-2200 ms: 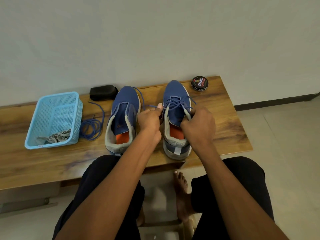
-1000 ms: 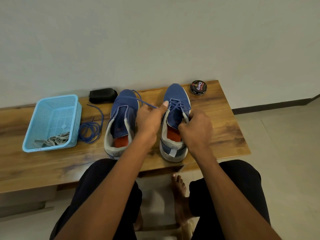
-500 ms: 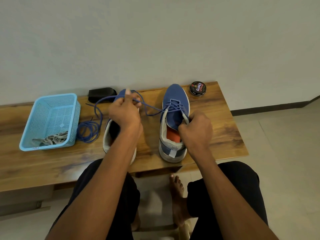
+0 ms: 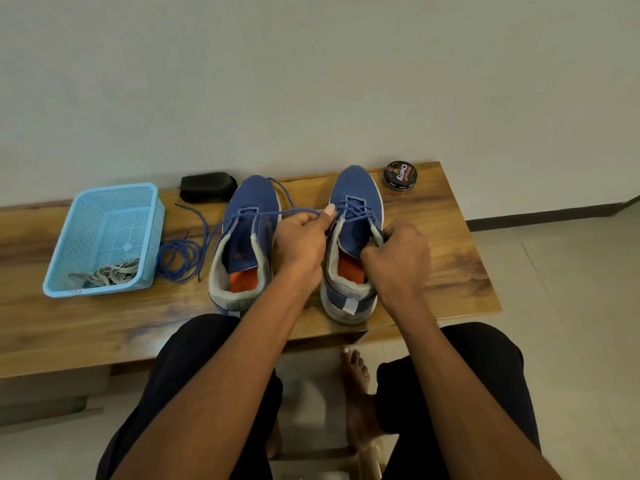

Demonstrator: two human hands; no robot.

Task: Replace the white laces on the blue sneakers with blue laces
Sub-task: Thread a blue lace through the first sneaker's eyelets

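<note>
Right sneaker (image 4: 353, 251) on bench (image 4: 104, 327), near front edge: right hand (image 4: 398, 258) curled on its right collar. Left hand (image 4: 303, 240), just left, pinching blue lace (image 4: 277, 213). Farther left: unlaced sneaker (image 4: 244, 244), basket (image 4: 104, 237) holding white laces (image 4: 107, 273).

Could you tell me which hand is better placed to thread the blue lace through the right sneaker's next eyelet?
Left. The left hand already pinches the blue lace beside the eyelets, while the right hand grips the right sneaker.
</note>
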